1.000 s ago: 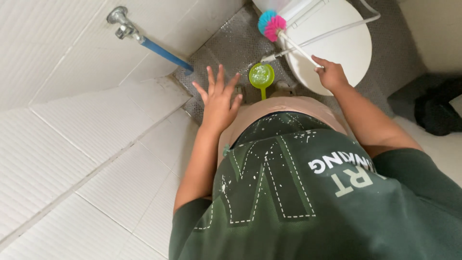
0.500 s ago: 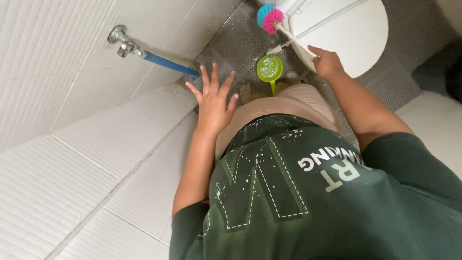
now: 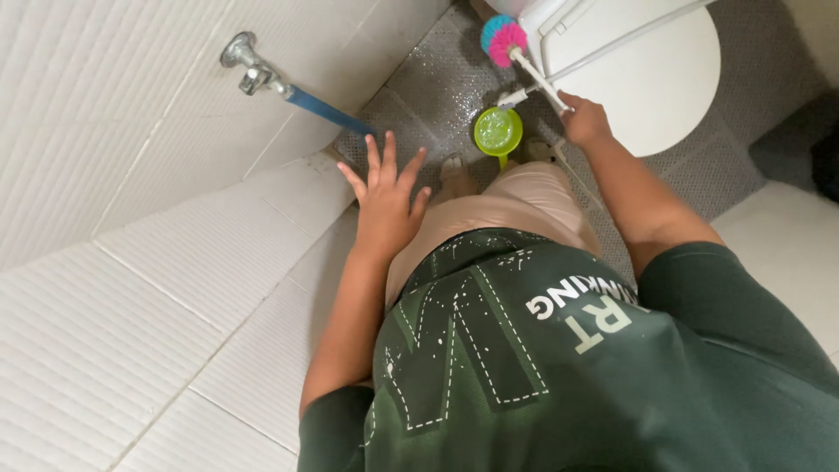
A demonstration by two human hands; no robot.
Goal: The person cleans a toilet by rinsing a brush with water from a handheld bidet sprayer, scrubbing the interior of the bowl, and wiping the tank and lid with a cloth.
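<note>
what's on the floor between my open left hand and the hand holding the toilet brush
In the head view, a round green scoop sits on the wet grey floor between the left hand and right hand.

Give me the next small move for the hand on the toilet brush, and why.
Probably swing the brush head toward the toilet. The right hand grips the white handle, but the pink-and-blue bristles sit over the wet grey floor beside the bowl. The left hand is spread, holding nothing.
</note>
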